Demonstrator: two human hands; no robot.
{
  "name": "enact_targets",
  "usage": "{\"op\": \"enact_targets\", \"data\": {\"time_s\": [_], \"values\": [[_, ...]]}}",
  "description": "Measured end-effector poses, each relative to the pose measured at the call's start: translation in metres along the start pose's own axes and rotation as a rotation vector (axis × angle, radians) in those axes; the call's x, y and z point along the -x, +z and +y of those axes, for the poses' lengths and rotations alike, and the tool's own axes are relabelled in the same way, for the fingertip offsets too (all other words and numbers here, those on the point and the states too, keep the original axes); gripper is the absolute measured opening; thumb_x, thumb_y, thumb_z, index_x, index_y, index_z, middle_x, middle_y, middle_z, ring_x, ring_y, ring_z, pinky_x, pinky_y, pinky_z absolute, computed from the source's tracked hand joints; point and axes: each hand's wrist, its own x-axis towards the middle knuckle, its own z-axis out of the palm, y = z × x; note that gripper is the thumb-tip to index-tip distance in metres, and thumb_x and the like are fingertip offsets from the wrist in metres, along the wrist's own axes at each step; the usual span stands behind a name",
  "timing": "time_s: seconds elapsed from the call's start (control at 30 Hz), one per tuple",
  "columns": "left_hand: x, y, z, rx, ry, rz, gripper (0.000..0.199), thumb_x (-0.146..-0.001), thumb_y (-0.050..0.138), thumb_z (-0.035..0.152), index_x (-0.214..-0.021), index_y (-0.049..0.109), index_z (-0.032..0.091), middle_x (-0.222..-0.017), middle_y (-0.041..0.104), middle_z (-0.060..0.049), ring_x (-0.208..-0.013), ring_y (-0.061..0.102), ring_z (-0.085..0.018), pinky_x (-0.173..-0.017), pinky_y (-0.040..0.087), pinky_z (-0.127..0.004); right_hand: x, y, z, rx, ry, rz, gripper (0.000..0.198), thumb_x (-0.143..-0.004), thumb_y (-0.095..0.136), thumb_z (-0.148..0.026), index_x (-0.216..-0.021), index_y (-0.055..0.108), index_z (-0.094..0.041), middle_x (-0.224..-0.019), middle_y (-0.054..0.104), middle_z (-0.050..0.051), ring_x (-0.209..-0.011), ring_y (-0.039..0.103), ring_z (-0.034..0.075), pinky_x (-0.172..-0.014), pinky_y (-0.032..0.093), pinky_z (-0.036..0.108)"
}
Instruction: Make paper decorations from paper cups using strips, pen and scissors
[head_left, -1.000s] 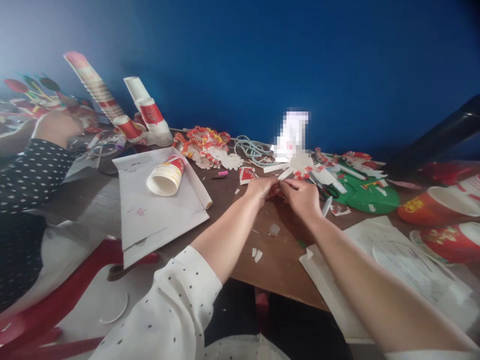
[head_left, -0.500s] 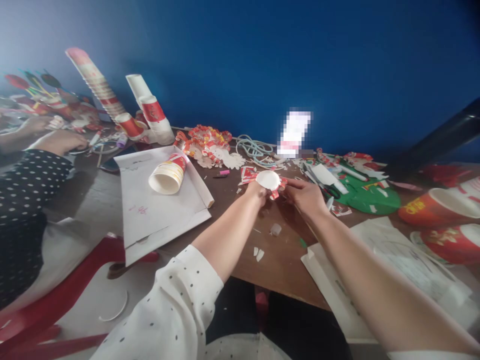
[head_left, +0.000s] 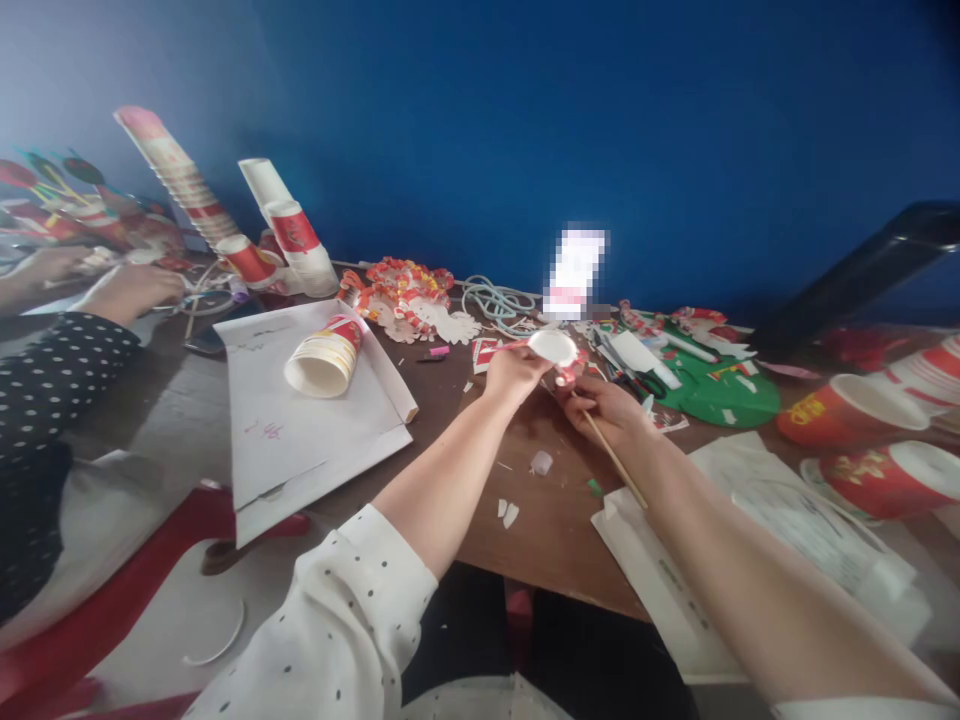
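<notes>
My left hand [head_left: 514, 372] pinches the edge of a cut paper cup [head_left: 553, 348], its round white base facing up and red-and-white curled strips around it. Just to the right, my right hand [head_left: 604, 408] is closed around a thin wooden stick [head_left: 615, 460], which slants down toward my forearm. The stick's upper end lies by the curled strips; whether it touches the cup I cannot tell. Small white paper scraps [head_left: 508, 513] and a clear lump [head_left: 541, 463] lie on the brown table [head_left: 540, 540] below my hands.
White paper [head_left: 300, 450] bears stacked paper cups [head_left: 322, 360] at left. Curled cup cutouts [head_left: 409, 295], a coiled cable [head_left: 499, 300] and a blurred-out bright screen [head_left: 575, 272] stand behind. Scissors [head_left: 652, 382] and green sheet [head_left: 724, 395] are right. A co-worker's hand [head_left: 135, 290] works at far left.
The cut cup has tilted and shifted slightly right, with my left hand more visible beside it. My right hand has turned, and the wooden stick now shows clearly beneath it.
</notes>
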Motion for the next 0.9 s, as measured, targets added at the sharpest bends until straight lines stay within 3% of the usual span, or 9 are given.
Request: {"op": "enact_targets", "data": {"time_s": [0.1, 0.23, 0.3, 0.37, 0.43, 0.57, 0.73, 0.9], "values": [[0.008, -0.004, 0.018, -0.209, 0.082, 0.064, 0.026, -0.070, 0.079, 0.044, -0.065, 0.070, 0.021, -0.065, 0.066, -0.004, -0.072, 0.063, -0.021, -0.072, 0.046, -0.031, 0.000, -0.002, -0.001, -0.060, 0.024, -0.034, 0.027, -0.083, 0.048, 0.006, -0.092, 0.055, -0.019, -0.075, 0.057, -0.001, -0.052, 0.057, 0.004, -0.031, 0.034, 0.004], [0.016, -0.003, 0.032, -0.245, 0.397, 0.069, 0.024, -0.083, 0.070, 0.045, -0.081, 0.075, 0.021, -0.093, 0.071, -0.007, -0.086, 0.064, -0.019, -0.079, 0.047, -0.027, 0.000, -0.002, -0.002, -0.080, 0.038, -0.041, 0.025, -0.088, 0.045, 0.003, -0.098, 0.054, -0.018, -0.080, 0.057, 0.001, -0.054, 0.058, 0.004, -0.030, 0.034, 0.003], [0.017, -0.001, 0.030, -0.245, 0.433, 0.120, 0.025, -0.089, 0.063, 0.042, -0.089, 0.075, 0.020, -0.098, 0.071, -0.008, -0.090, 0.064, -0.018, -0.081, 0.046, -0.026, 0.001, -0.002, -0.003, -0.086, 0.029, -0.029, 0.023, -0.090, 0.044, 0.003, -0.096, 0.054, -0.018, -0.080, 0.057, 0.001, -0.054, 0.059, 0.004, -0.030, 0.034, 0.003], [0.016, 0.000, 0.024, -0.275, 0.338, 0.197, 0.029, -0.092, 0.057, 0.041, -0.083, 0.072, 0.018, -0.087, 0.071, -0.008, -0.084, 0.064, -0.019, -0.077, 0.045, -0.026, 0.003, -0.002, -0.004, -0.080, 0.012, -0.017, 0.022, -0.089, 0.046, 0.003, -0.094, 0.054, -0.017, -0.079, 0.056, 0.000, -0.052, 0.058, 0.003, -0.030, 0.034, 0.004], [0.014, 0.001, 0.016, -0.316, 0.240, 0.189, 0.032, -0.092, 0.056, 0.039, -0.071, 0.068, 0.018, -0.073, 0.068, -0.007, -0.076, 0.063, -0.020, -0.073, 0.044, -0.027, 0.005, -0.002, -0.006, -0.069, 0.001, -0.009, 0.022, -0.088, 0.048, 0.003, -0.092, 0.054, -0.017, -0.078, 0.056, 0.000, -0.051, 0.057, 0.003, -0.030, 0.034, 0.003], [0.011, 0.007, 0.003, -0.169, 0.011, -0.049, 0.038, -0.090, 0.058, 0.040, -0.060, 0.064, 0.017, -0.055, 0.059, -0.004, -0.055, 0.056, -0.016, -0.058, 0.042, -0.026, 0.005, 0.002, -0.007, -0.043, 0.005, -0.013, 0.023, -0.085, 0.049, 0.005, -0.091, 0.056, -0.016, -0.081, 0.060, 0.001, -0.052, 0.056, 0.001, -0.031, 0.033, 0.002], [0.012, 0.014, 0.002, 0.243, -0.207, -0.189, 0.013, -0.083, 0.067, 0.024, -0.079, 0.072, 0.012, -0.063, 0.062, -0.003, -0.048, 0.049, -0.008, -0.048, 0.036, -0.020, 0.003, 0.005, -0.003, 0.147, -0.095, -0.025, 0.026, -0.071, 0.054, 0.008, -0.082, 0.063, -0.014, -0.072, 0.060, -0.002, -0.048, 0.048, 0.001, -0.031, 0.026, 0.003], [0.014, 0.011, 0.006, 0.390, -0.276, -0.181, 0.012, -0.081, 0.066, 0.015, -0.072, 0.071, 0.009, -0.062, 0.063, -0.005, -0.049, 0.052, -0.007, -0.046, 0.035, -0.017, 0.001, 0.004, 0.007, 0.343, -0.299, 0.071, 0.024, -0.063, 0.064, 0.000, -0.083, 0.070, -0.012, -0.062, 0.063, 0.001, -0.052, 0.050, 0.006, -0.035, 0.029, 0.010]]}}
